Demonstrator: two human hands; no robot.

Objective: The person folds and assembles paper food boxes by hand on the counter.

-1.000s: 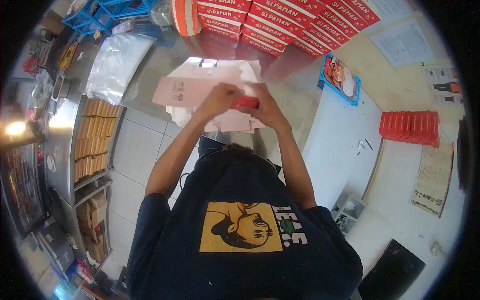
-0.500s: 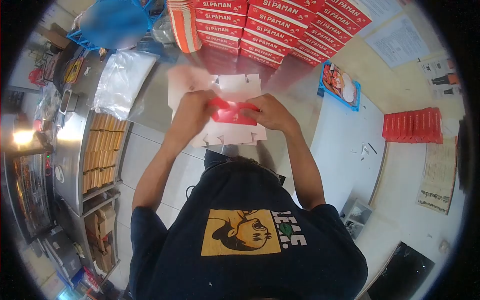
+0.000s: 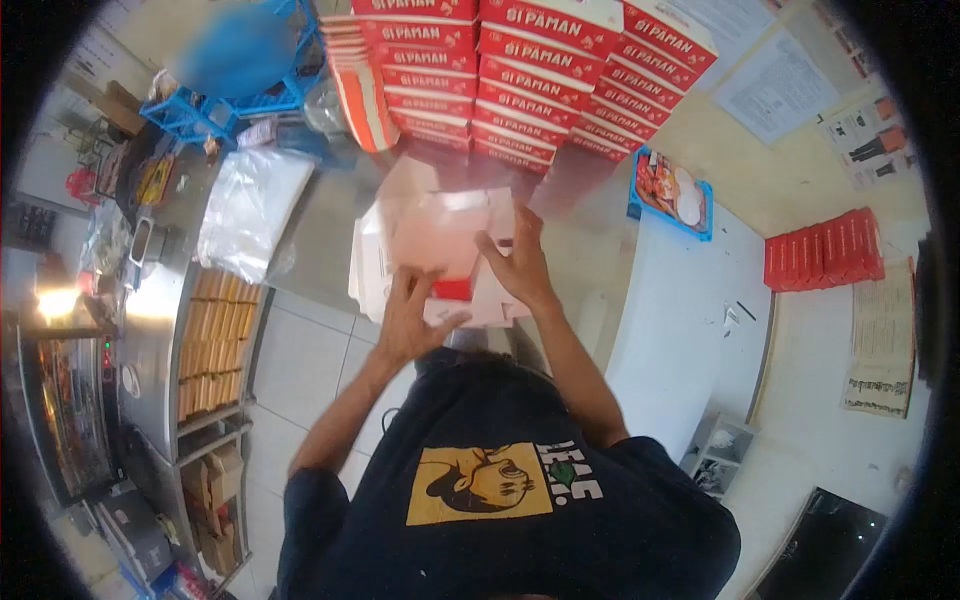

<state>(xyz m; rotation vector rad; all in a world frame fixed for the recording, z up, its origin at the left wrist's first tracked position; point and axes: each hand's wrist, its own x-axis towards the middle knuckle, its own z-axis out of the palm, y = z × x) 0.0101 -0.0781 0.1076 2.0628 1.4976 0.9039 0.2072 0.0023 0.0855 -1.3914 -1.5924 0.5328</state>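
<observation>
A partly folded cardboard box point(image 3: 435, 235), pale inside with a red panel point(image 3: 454, 289) showing near me, sits on a pile of flat box blanks point(image 3: 372, 265). At its near left corner is my left hand point(image 3: 405, 318), thumb and fingers spread apart, fingertips touching the cardboard. My right hand point(image 3: 520, 265) grips the right side of the box, with the thumb on the inner side and the fingers around the outer side. The upper part of the box is blurred by motion.
Stacked red "Si Paman" boxes point(image 3: 420, 57) line the back of the metal counter point(image 3: 590, 220). Clear plastic bags point(image 3: 250, 210) lie on the left. A blue-edged tray point(image 3: 675, 195) and a row of red packets point(image 3: 822, 252) are on the right.
Both hands have left the red panel they were folding. My left hand has moved nearer me and opened; my right hand now holds the box's right side. The cardboard's walls stand up more.
</observation>
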